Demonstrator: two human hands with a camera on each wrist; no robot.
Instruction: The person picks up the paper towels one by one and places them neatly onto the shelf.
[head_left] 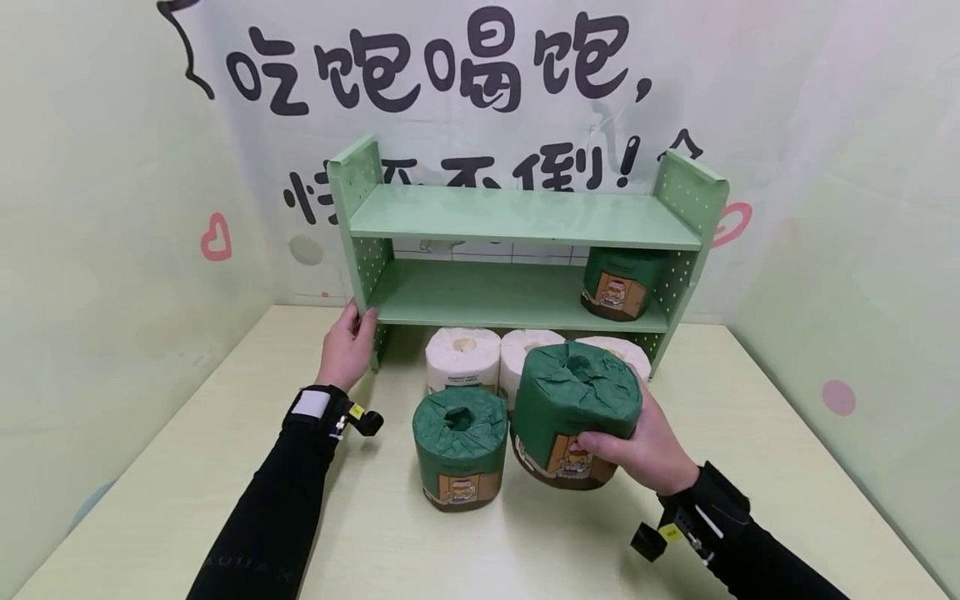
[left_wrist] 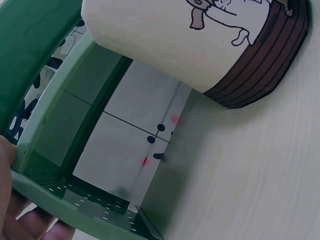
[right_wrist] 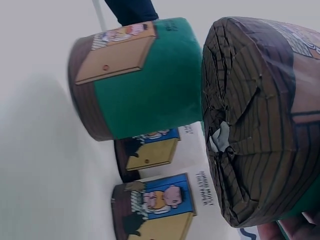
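My right hand (head_left: 654, 446) grips a green-wrapped toilet roll (head_left: 573, 412), lifted above the table with its top facing up. The right wrist view shows the brown, puckered underside of this held roll (right_wrist: 260, 120). A second green toilet roll (head_left: 460, 454) stands on the table just left of it. At the left end of a light green two-tier shelf (head_left: 480, 292), my left hand (head_left: 348, 346) holds the side panel, thumb in front and fingers wrapped behind. Another green roll (head_left: 622, 287) sits on the shelf's lower board, at the right end.
Under the lower board stand white toilet rolls (head_left: 462, 354) in a row, partly hidden by the held roll. The shelf's upper board (head_left: 517, 212) is bare. Behind the table (head_left: 390, 533) hangs a printed white cloth (head_left: 450, 125), with pale walls on both sides.
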